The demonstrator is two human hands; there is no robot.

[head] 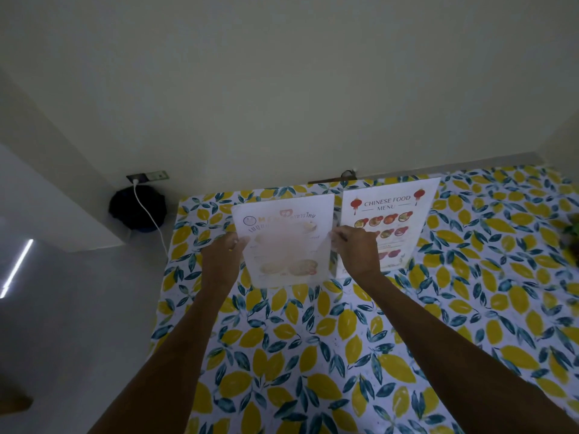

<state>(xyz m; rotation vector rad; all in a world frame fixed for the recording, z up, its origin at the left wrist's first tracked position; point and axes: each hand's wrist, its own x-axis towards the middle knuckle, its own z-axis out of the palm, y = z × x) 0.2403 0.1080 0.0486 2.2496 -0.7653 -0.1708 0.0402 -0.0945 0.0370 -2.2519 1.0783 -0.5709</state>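
A pale Thai food menu sheet (286, 242) stands upright on the lemon-print tablecloth (344, 355). My left hand (221, 261) grips its left edge and my right hand (357, 250) pinches its right edge. Right beside it stands a Chinese food menu (394, 211) in an upright holder, partly hidden behind my right hand. The Thai menu's print looks washed out and blurred.
The table's back edge runs along the wall (282, 89). To the left, on the floor, a dark round object (138, 208) sits below a wall socket (147, 177), with a white cable (150, 220) running down. Something green (571, 230) shows at the right edge.
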